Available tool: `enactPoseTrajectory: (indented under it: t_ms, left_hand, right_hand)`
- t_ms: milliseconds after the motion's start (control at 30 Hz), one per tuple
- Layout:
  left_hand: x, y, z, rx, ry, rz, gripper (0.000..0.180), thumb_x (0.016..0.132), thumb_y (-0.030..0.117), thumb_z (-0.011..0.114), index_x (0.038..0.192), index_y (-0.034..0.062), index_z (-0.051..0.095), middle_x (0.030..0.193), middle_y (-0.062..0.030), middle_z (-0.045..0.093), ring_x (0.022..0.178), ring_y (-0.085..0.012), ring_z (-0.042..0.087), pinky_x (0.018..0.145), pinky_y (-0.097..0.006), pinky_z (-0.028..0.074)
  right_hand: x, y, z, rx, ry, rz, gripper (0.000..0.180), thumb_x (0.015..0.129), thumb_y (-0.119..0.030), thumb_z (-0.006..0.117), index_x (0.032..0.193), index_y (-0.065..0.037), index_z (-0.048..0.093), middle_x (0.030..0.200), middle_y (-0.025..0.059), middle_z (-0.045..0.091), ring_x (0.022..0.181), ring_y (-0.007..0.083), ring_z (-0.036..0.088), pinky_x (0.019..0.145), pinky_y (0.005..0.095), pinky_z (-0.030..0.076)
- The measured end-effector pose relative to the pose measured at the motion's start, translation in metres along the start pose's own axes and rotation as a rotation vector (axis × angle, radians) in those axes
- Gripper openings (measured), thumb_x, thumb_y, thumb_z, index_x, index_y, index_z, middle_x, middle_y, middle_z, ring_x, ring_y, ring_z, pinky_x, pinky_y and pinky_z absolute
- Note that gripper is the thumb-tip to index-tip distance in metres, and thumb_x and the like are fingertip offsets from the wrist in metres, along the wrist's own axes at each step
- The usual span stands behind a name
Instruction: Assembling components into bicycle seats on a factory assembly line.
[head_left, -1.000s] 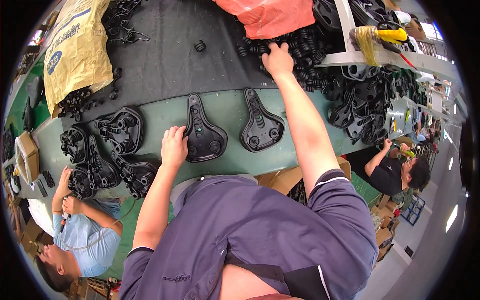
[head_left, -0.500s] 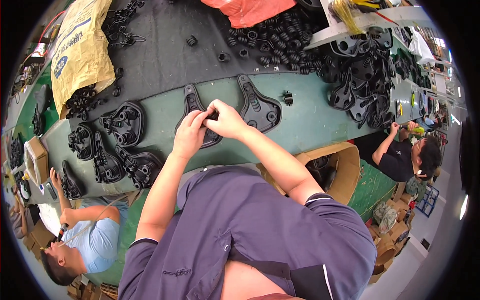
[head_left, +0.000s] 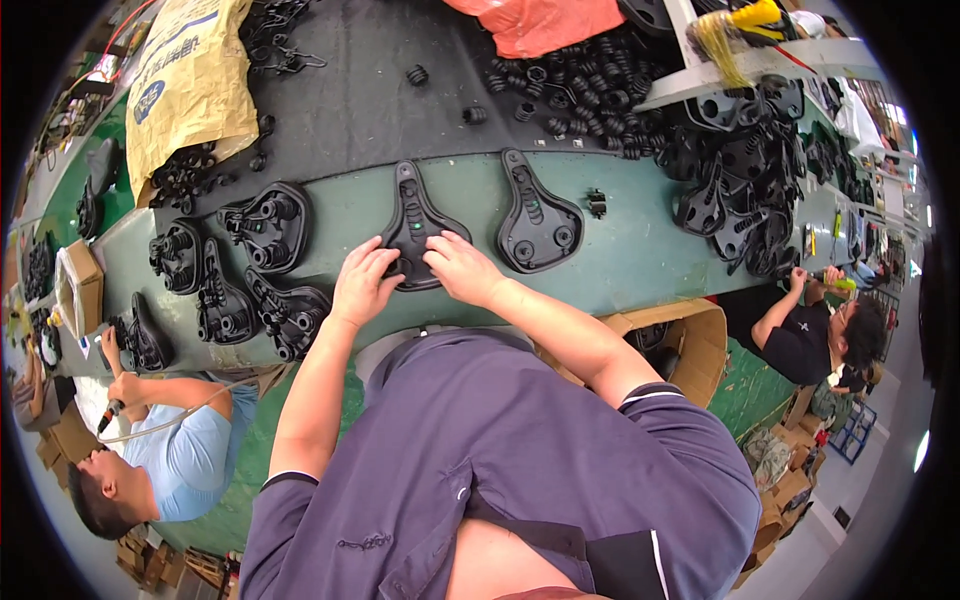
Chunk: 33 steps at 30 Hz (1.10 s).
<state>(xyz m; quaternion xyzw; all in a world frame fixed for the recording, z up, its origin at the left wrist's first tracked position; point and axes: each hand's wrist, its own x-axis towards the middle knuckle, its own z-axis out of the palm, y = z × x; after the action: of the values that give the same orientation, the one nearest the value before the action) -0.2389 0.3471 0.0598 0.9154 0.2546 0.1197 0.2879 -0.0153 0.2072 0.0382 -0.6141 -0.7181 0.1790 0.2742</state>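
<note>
Head view, looking down on a green workbench (head_left: 640,260) with a dark mat (head_left: 350,100) along its far side. Left hand (head_left: 362,282) and right hand (head_left: 458,265) both rest on the near, broad end of a black saddle base (head_left: 412,222) lying flat on the bench, narrow nose pointing far. Fingers of both hands are spread and curled down onto the part, pressing on it rather than closed around it; nothing is lifted. The two hands sit just beside each other, thumbs nearly meeting over the part's near edge.

A second black saddle base (head_left: 538,215) lies just to the right of the first, apart from it and untouched. A small black fitting (head_left: 597,203) sits further right on the bench. To the left, a cluster of stacked saddle bases (head_left: 245,270) occupies the near-left bench area. On the far mat lies a heap of black coil springs (head_left: 590,90), with an orange bag (head_left: 545,20) beyond it and a yellow sack (head_left: 185,85) at far left. A further pile of black saddle parts (head_left: 745,190) fills the right end.

A cardboard box (head_left: 690,335) stands below the bench at right. One co-worker in a light blue shirt (head_left: 165,450) works at near left; another in a black shirt (head_left: 810,335) at right.
</note>
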Motion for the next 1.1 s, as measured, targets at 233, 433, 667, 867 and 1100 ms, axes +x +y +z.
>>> enactPoseTrajectory:
  t_ms: [233, 433, 667, 867, 1100]
  left_hand:
    - [0.0, 0.009, 0.012, 0.053, -0.112, 0.164, 0.047, 0.086, 0.036, 0.083, 0.126, 0.015, 0.069, 0.127, -0.0006, 0.073, 0.141, -0.0267, 0.055, 0.122, -0.055, 0.036]
    - [0.007, 0.01, 0.029, 0.228, -0.259, 0.271, 0.034, 0.09, 0.023, 0.072, 0.123, 0.0156, 0.068, 0.134, -0.0031, 0.068, 0.144, -0.0265, 0.052, 0.122, -0.061, 0.034]
    - [0.035, -0.007, 0.001, 0.273, -0.274, 0.14, 0.032, 0.085, 0.018, 0.073, 0.115, 0.0097, 0.067, 0.128, -0.0102, 0.066, 0.138, -0.0289, 0.055, 0.121, -0.059, 0.035]
    - [0.125, -0.091, -0.069, 0.19, 0.256, -0.038, 0.036, 0.084, 0.023, 0.082, 0.11, 0.0051, 0.067, 0.133, -0.0184, 0.065, 0.132, -0.0422, 0.059, 0.112, -0.055, 0.045]
    - [0.202, -0.206, -0.047, 0.474, 0.399, -1.017, 0.052, 0.089, 0.025, 0.078, 0.132, 0.0032, 0.06, 0.152, -0.0215, 0.05, 0.131, -0.0482, 0.052, 0.105, -0.059, 0.048]
  right_hand:
    - [-0.009, 0.003, -0.03, -0.103, 0.067, -0.072, 0.021, 0.083, -0.015, 0.077, 0.097, -0.007, 0.065, 0.119, 0.0101, 0.066, 0.128, 0.0339, 0.06, 0.113, 0.0537, 0.046]
    - [-0.011, 0.011, -0.046, -0.137, 0.06, 0.063, 0.029, 0.076, -0.021, 0.084, 0.097, -0.008, 0.068, 0.116, 0.008, 0.068, 0.123, 0.0331, 0.06, 0.104, 0.0499, 0.048]
    - [0.012, 0.013, -0.02, -0.19, -0.005, -0.042, 0.013, 0.083, -0.021, 0.071, 0.088, -0.012, 0.063, 0.113, 0.005, 0.072, 0.108, 0.0243, 0.063, 0.09, 0.0422, 0.048]
    - [0.079, 0.032, -0.061, 0.151, -0.228, 0.018, 0.032, 0.082, -0.029, 0.086, 0.092, -0.006, 0.066, 0.122, 0.0144, 0.07, 0.115, 0.0335, 0.064, 0.095, 0.0459, 0.052]
    - [0.301, 0.167, -0.077, -0.164, 0.06, 0.012, 0.039, 0.087, -0.018, 0.08, 0.118, 0.0, 0.065, 0.128, 0.0231, 0.066, 0.123, 0.0427, 0.062, 0.107, 0.0494, 0.052]
